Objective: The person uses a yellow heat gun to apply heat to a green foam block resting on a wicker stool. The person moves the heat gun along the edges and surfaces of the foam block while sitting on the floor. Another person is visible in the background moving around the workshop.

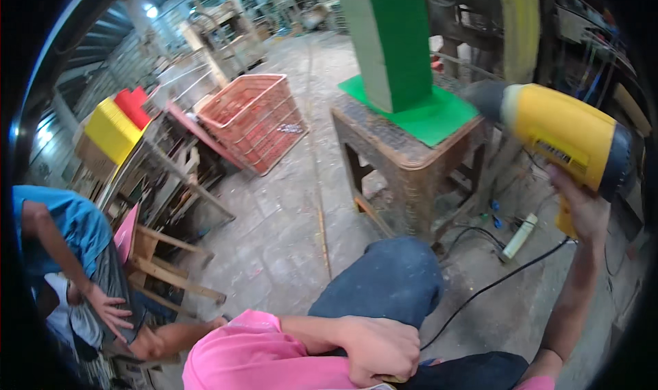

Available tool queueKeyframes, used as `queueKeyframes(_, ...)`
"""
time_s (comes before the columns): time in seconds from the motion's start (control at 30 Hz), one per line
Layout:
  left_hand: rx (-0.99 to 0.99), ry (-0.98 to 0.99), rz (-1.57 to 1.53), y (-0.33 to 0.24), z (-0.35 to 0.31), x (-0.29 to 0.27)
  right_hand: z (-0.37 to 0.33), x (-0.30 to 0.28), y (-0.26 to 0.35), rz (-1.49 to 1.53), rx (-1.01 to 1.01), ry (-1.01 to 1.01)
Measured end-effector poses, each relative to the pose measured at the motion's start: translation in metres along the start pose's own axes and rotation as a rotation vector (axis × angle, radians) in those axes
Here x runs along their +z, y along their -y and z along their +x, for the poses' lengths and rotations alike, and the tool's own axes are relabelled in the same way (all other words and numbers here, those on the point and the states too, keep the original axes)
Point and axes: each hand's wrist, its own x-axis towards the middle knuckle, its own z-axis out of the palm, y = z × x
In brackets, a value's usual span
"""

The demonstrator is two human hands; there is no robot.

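Note:
My right hand (582, 208) is wrapped around the grip of a yellow heat gun (565, 129), raised at the right with its dark nozzle toward the stool. A black cord runs down from its handle. The nozzle is close to a flat green sheet (439, 119) lying on a worn wooden stool (411, 157). On that sheet stands a tall green block (397, 47), its left side paler. My left hand (384, 349) rests closed over my lap; a bit of something yellowish shows beneath its fingers, too hidden to name.
A red plastic crate (257, 123) stands on the floor beyond. At far left, another person (68, 253) sits beside a wooden stool (171, 266), near yellow (113, 129) and red pieces (132, 105). A pale tube-shaped object (519, 238) and cables lie on the floor at right.

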Motion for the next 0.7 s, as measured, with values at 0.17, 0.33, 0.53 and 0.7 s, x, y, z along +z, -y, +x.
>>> queueKeyframes(0.17,-0.011,-0.062,0.073,0.002,-0.008,0.008,-0.006,-0.011,-0.014,-0.044,-0.02,0.115)
queueKeyframes(0.33,-0.052,-0.058,0.106,-0.002,-0.006,0.007,-0.003,0.003,-0.014,-0.014,0.055,0.096)
queueKeyframes(0.53,-0.146,-0.035,0.15,-0.011,-0.008,0.005,0.004,0.004,-0.016,-0.094,0.023,-0.063)
queueKeyframes(0.7,-0.121,-0.08,0.15,-0.004,-0.008,0.008,-0.014,0.006,-0.015,0.094,-0.028,0.181)
